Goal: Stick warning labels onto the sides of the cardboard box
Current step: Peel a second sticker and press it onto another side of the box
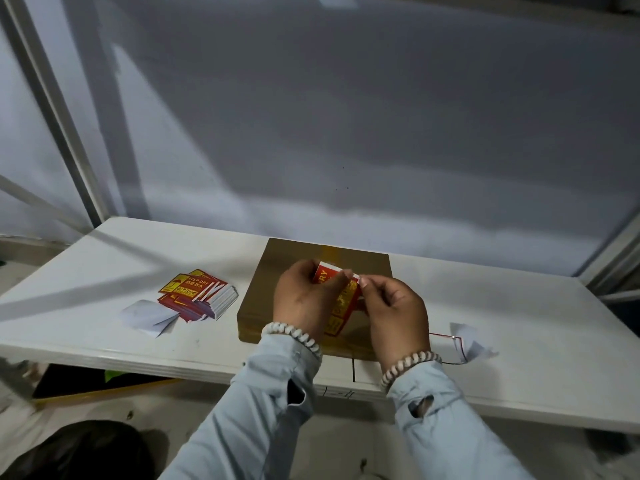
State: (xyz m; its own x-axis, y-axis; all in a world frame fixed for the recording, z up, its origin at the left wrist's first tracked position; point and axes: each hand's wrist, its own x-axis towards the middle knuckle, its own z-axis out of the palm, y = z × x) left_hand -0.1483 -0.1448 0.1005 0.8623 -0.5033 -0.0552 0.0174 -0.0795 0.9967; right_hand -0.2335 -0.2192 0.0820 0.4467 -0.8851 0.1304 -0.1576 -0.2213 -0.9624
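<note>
A flat brown cardboard box (277, 271) lies taped shut in the middle of the white table (519, 323). Above it, both hands hold one red and yellow warning label (341, 304). My left hand (304, 299) grips the label's left edge. My right hand (398, 317) pinches the white backing at the label's top corner. Part of the label is hidden behind my fingers. A stack of the same red labels (201, 294) lies on the table left of the box.
Peeled white backing sheets (149, 317) lie left of the label stack, and another scrap (474, 344) lies right of the box beside a thin drawn outline. A grey wall stands behind the table. Dark items sit on the floor under the table's left end.
</note>
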